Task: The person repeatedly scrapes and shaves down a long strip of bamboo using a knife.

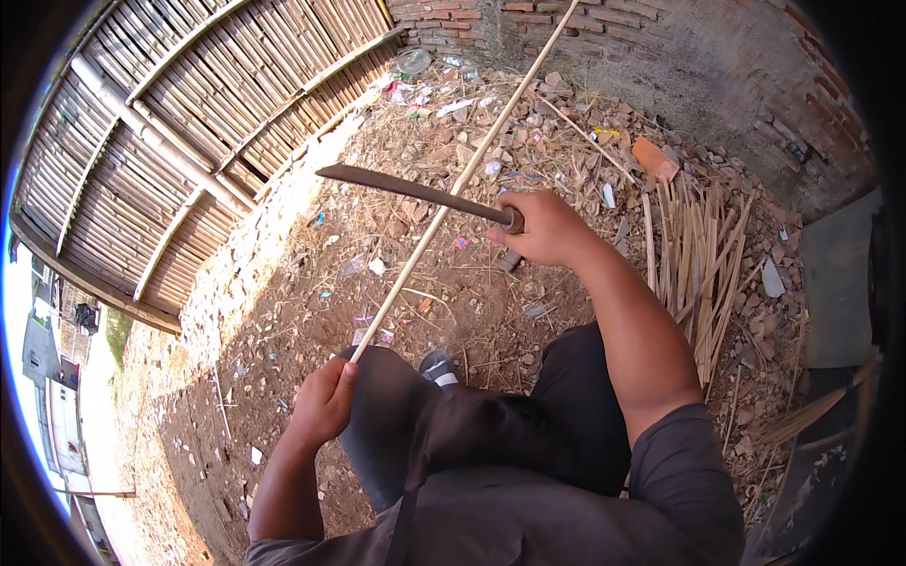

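In my left hand (pixel 324 403), closed beside my left knee, is the near end of a long pale bamboo strip (pixel 408 269). The strip slants away to the upper right, toward the brick wall. My right hand (pixel 538 228) grips the handle of a machete (pixel 396 185), whose dark blade points left. The blade crosses the strip about midway along its length; I cannot tell whether the two touch. To the right of my right forearm, a bundle of split bamboo strips (pixel 698 269) lies on the ground.
A bamboo slat fence (pixel 203 104) stands at the left, and a worn brick wall (pixel 651 57) at the back. Rubble, plastic scraps and a broken orange brick (pixel 655 158) litter the dirt ground (pixel 283 377). A grey panel (pixel 842 283) stands at the far right.
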A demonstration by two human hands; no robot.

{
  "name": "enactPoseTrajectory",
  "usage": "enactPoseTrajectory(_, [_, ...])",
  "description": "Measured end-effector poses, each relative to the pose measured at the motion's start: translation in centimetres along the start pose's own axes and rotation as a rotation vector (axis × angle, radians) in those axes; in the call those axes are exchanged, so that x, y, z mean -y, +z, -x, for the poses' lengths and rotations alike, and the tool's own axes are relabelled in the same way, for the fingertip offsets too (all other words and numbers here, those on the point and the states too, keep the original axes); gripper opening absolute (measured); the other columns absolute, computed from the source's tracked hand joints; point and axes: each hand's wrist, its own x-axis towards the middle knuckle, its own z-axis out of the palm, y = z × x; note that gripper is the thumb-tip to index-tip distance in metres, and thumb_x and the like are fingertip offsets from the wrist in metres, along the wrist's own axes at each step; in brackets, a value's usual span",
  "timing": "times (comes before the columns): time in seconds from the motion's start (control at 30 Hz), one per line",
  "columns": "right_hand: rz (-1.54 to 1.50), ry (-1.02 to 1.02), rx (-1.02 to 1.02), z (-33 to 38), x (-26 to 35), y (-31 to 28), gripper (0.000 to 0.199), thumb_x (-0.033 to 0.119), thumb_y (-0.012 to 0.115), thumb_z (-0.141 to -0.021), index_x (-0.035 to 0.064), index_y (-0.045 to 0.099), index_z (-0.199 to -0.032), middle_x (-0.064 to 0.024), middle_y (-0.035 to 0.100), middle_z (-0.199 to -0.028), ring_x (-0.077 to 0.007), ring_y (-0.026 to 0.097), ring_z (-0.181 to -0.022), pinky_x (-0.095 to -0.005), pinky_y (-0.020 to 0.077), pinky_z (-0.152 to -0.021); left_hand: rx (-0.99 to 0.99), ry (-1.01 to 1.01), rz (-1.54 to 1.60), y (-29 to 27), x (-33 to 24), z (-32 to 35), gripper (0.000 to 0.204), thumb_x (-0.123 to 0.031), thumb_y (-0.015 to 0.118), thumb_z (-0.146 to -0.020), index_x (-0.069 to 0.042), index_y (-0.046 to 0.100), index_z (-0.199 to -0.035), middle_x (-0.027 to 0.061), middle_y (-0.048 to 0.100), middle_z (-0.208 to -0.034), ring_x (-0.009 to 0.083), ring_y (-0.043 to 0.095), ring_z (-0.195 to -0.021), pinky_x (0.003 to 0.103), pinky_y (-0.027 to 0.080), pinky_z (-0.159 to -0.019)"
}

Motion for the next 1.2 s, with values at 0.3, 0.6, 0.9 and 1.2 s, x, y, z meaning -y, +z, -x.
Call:
enactPoseTrajectory(0.3, [0.343, -0.139, 0.542, 0.3, -0.6, 5.5, 0.03, 0.035, 0.078, -0.081, 0.0105, 0.067, -0.095, -0.0137, 0.068, -0.078, -0.0368, 0.068, -0.08, -0.0478, 0.0512, -0.07, -0.045, -0.187, -0.13, 5.1, 6.2, 12.9, 0.042, -0.036, 0.043, -0.106, 0.0, 0.055, -0.086, 0.0248, 0.059, -0.072, 0.0466, 0.062, -0.073, 0.053, 0.045, -0.063])
enactPoseTrajectory(0.6, [0.385, -0.245, 0.626, 0.2, 1.1, 8.1, 0.031, 0.033, 0.078, -0.081, 0.0084, 0.067, -0.096, -0.014, 0.068, -0.079, -0.0355, 0.068, -0.081, -0.0482, 0.051, -0.071, -0.073, -0.107, -0.03, 6.0, 8.5, 12.9, 0.038, -0.036, 0.047, -0.105, -0.003, 0.053, -0.087, 0.027, 0.06, -0.07, 0.053, 0.059, -0.069, 0.061, 0.042, -0.06])
enactPoseTrajectory(0.9, [0.419, -0.074, 0.597, 0.2, 2.4, 7.8, 0.035, 0.029, 0.078, -0.079, 0.007, 0.07, -0.104, -0.0182, 0.07, -0.087, -0.0321, 0.07, -0.088, -0.0459, 0.0527, -0.076, -0.033, -0.144, -0.051, 5.3, 8.3, 12.6, 0.039, -0.037, 0.047, -0.104, -0.003, 0.053, -0.087, 0.0267, 0.059, -0.069, 0.0512, 0.06, -0.069, 0.059, 0.043, -0.059])
enactPoseTrajectory(1.2, [0.416, -0.005, 0.665, 0.7, 1.2, 8.1, 0.043, 0.025, 0.075, -0.076, 0.012, 0.071, -0.117, -0.0183, 0.072, -0.099, -0.037, 0.069, -0.095, -0.045, 0.055, -0.084, -0.208, -0.112, -0.173, 7.5, 7.6, 13.0, 0.034, -0.036, 0.053, -0.101, -0.003, 0.053, -0.094, 0.0237, 0.061, -0.073, 0.0475, 0.061, -0.068, 0.057, 0.046, -0.059])
